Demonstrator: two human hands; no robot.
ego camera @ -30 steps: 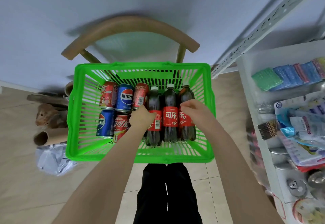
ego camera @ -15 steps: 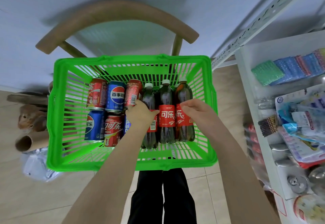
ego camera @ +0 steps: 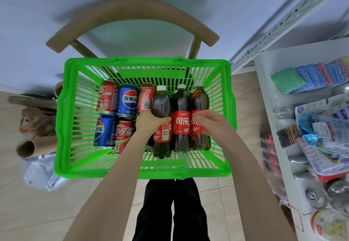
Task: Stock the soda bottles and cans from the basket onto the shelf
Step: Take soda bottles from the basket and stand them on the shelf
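Note:
A green plastic basket (ego camera: pixel 62 127) stands on a chair in front of me. Inside it lie three cola bottles with red labels and white caps. My left hand (ego camera: pixel 150 120) grips the left bottle (ego camera: pixel 161 108) around its middle. My right hand (ego camera: pixel 212 121) has its fingers curled round the right bottle (ego camera: pixel 200 99) at the label. The middle bottle (ego camera: pixel 181 125) lies untouched between them. To the left lie several cans: red cola cans (ego camera: pixel 107 97) and blue Pepsi cans (ego camera: pixel 127 100). The white shelf (ego camera: pixel 264 93) is on the right.
The wooden chair back (ego camera: pixel 132 12) curves behind the basket against a pale wall. A cardboard tube (ego camera: pixel 28 147) and a plastic bag (ego camera: pixel 41 172) lie on the floor at left. The shelf holds sponges (ego camera: pixel 309 76), packets and tins. A perforated metal shelf post (ego camera: pixel 283 25) rises diagonally.
Both hands stayed on the outer bottles. The left hand has closed further around the left bottle, which has shifted slightly toward me. The view has moved a little closer to the basket.

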